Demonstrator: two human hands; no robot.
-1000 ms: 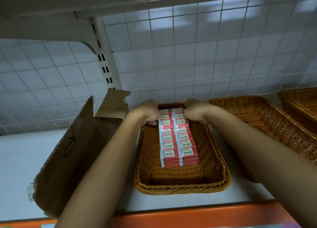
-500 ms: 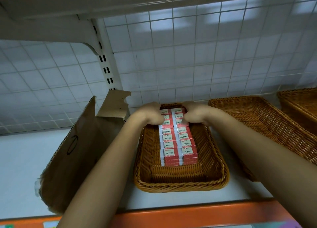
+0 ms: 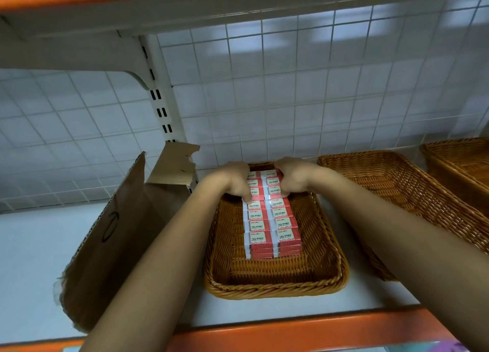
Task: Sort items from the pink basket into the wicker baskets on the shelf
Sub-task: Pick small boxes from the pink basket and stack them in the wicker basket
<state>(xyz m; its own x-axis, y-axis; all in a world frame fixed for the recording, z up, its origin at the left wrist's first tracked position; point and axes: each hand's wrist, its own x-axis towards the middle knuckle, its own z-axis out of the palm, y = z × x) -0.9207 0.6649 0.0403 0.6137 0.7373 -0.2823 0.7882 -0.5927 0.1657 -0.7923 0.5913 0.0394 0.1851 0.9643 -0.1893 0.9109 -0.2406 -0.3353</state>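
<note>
A wicker basket (image 3: 275, 285) stands on the white shelf and holds two rows of small red eraser boxes (image 3: 272, 224) stacked several deep. Both my hands reach into its far end. My left hand (image 3: 235, 179) has its fingers curled over the left row of boxes. My right hand (image 3: 293, 177) grips the boxes of the right row at the far end. The pink basket is out of sight.
An open cardboard box (image 3: 124, 235) lies tipped on the shelf left of the basket. A second wicker basket (image 3: 397, 193) sits to the right, a third (image 3: 460, 161) at the far right. The orange shelf edge (image 3: 291, 330) runs along the front, a wire grid behind.
Both hands have slid a little nearer along the rows of boxes, their fingers curling lower over them. The basket and boxes stay in place.
</note>
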